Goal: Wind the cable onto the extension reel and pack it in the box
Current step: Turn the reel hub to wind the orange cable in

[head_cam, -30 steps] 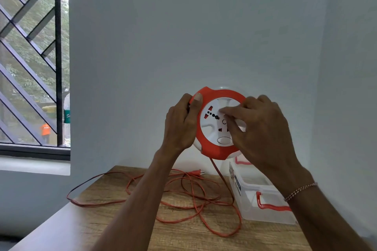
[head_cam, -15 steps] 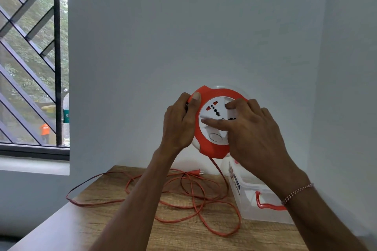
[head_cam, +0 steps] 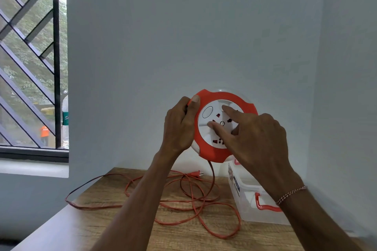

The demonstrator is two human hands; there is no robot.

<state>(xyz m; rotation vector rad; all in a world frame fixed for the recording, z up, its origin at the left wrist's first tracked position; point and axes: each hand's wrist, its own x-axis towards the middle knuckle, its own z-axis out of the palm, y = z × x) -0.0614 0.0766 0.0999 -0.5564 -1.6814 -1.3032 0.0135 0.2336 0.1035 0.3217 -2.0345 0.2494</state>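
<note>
Above the table (head_cam: 98, 218), reel (head_cam: 206, 149) held upright in air: left hand (head_cam: 179, 126) grips its orange rim, right hand (head_cam: 257, 138) presses straight fingers on white hub. Cable (head_cam: 183, 201) mostly loose on table, box (head_cam: 247, 213) beside. Judged: light rigid plastic, limp tangle-prone cord; steady by rim.

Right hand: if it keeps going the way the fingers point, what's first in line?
The right hand already has its fingers on the reel's white socket face, so that face comes first. They point up-left; further along is probably the orange rim, though depth is unclear.
</note>
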